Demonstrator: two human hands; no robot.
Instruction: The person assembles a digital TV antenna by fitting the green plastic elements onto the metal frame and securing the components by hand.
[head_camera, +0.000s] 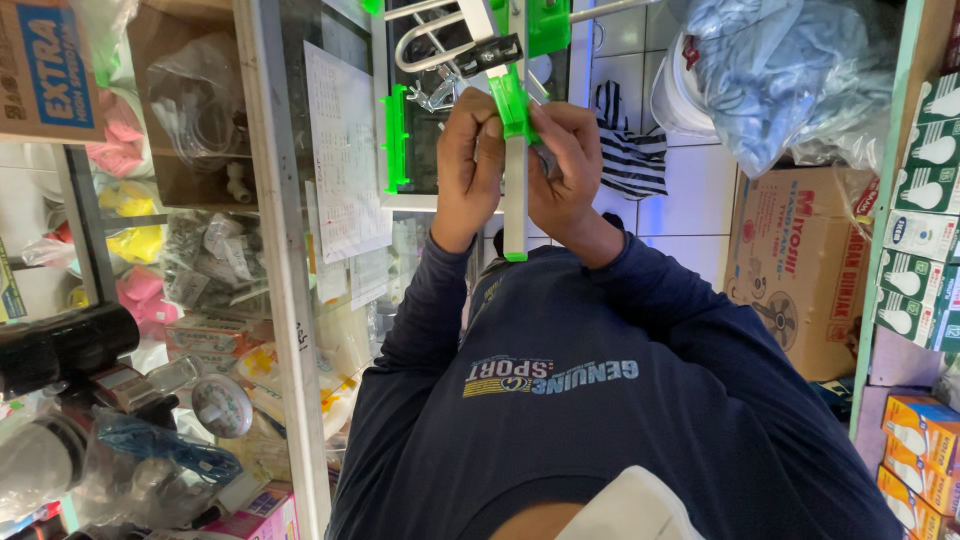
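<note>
Both hands are raised in front of the chest, working on a white metal bar (515, 200) fitted with green plastic brackets (511, 100) — apparently an antenna frame, with curved aluminium loops (425, 45) above. The left hand (468, 165) has its fingers curled closed around the bar just below the bracket; the right hand (565, 165) is likewise closed, fingers wrapped on the bar's other side. Judged light and stiff. The plastic brackets look brittle and the thin loops bendable — best held on the straight bar, as now. A glass display case (285, 260) stands beside.
</note>
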